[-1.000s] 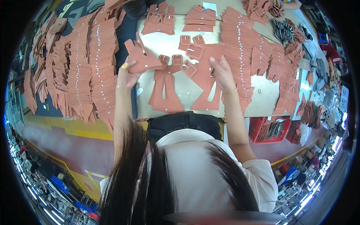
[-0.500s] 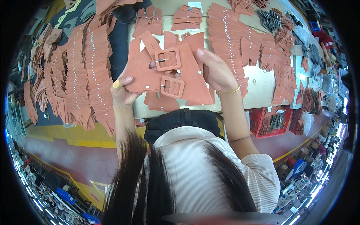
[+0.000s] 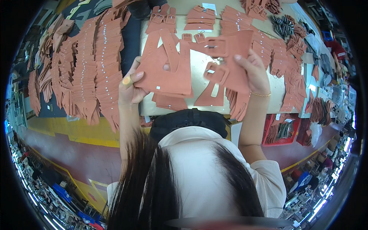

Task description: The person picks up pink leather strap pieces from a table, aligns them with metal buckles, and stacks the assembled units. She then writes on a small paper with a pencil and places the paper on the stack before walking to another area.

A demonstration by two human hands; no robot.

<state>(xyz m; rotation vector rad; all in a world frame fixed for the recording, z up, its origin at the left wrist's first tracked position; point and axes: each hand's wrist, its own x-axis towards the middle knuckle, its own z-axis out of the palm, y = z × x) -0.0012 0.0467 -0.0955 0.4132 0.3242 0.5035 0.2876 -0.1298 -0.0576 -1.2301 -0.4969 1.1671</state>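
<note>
My left hand (image 3: 133,88), a yellowish wrap on one finger, grips a flat terracotta leather piece (image 3: 166,78) by its lower left side. Two pointed straps with punched holes run up from that piece. To the right, my right hand (image 3: 256,73) pinches a matching buckled leather piece (image 3: 238,44) between thumb and fingers. Two leather-covered square buckles (image 3: 217,47) stick out from its left edge; it is slightly blurred. A gap separates the two held pieces. Below them on the table lie another cut leather piece (image 3: 209,100) and a loose pair of buckles (image 3: 199,37).
Long overlapping rows of terracotta pieces (image 3: 78,73) cover the dark left part of the table. More stacks of pieces (image 3: 230,19) and buckled pieces (image 3: 200,18) lie at the back and right. A red crate (image 3: 281,132) stands below the table's right edge.
The buckled piece, which overlapped the strap piece, has moved right and away with my right hand. The strap piece stays in my left hand, its straps now showing fully.
</note>
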